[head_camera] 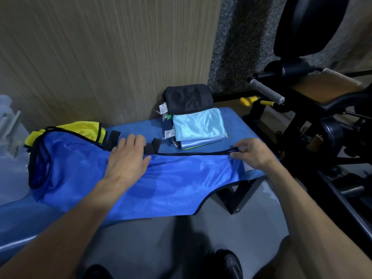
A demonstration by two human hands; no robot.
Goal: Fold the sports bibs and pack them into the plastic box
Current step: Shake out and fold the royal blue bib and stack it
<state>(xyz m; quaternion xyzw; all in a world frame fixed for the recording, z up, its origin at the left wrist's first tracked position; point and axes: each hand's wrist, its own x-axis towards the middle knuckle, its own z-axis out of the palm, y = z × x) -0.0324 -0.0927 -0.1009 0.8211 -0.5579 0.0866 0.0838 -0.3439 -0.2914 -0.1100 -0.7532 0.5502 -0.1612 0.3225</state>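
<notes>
Blue shiny fabric with black edging fills the middle of the view: a blue bib [171, 182] lies spread across the counter [231, 117], which is itself covered in blue cloth, so the line between bib and cover is hard to pick out along the near left. The bib's near edge hangs over the counter's front, and its left end, with a dark-edged opening, bunches up. A yellow bib [80, 128] lies behind that end, mostly hidden under the blue one. Short black straps [153, 147] stick out at the far edge; how they attach cannot be made out.

The left hand [126, 158] lies flat on the bib with fingers spread, its fingertips partly covering one strap. The right hand [251, 154] holds the bib's far right corner, its grip pinching the black edging between thumb and fingers.

Behind the hands sits a stack of folded bibs [198, 127], pale blue on top with green and darker blue layers peeking out below and white tags at the left side. A folded black bib [188, 98] rests at the back against the wall. At the far left edge a pale, blurred plastic shape [9, 125] is cut off; whether it is the box I cannot tell. Dark gym equipment [314, 109] crowds the right.
</notes>
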